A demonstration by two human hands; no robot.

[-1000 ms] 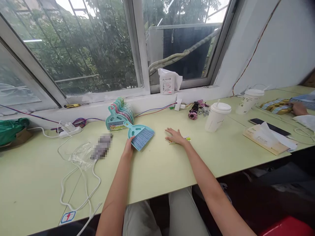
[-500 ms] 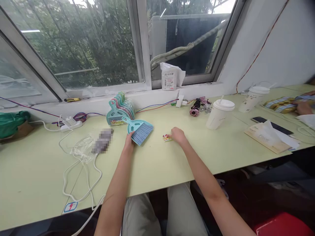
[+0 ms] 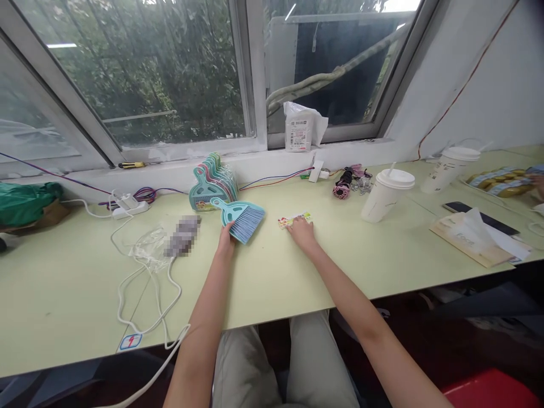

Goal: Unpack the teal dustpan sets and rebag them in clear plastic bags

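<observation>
A teal dustpan with a blue-bristled brush (image 3: 249,222) rests tilted near the middle of the pale green table, its handle pointing back left. My left hand (image 3: 226,237) grips its lower left edge. To the right, my right hand (image 3: 302,231) lies over a small colourful printed card (image 3: 284,222), fingers on it against the table; the card's ends show on both sides of the fingers. Behind the dustpan stands a row of similar dustpan sets (image 3: 212,184) in teal, pink and green, partly in clear wrap.
On the left are a clear plastic bag (image 3: 148,247), a blurred grey object (image 3: 183,235), white cables and a power strip (image 3: 131,209). Two white cups (image 3: 385,195), a phone (image 3: 480,218) and a paper packet (image 3: 467,238) stand or lie rightward. A person's hand shows far right.
My right hand has shifted from the card's right end onto its middle, and more of the card shows. My left hand still holds the dustpan. The view has moved slightly.
</observation>
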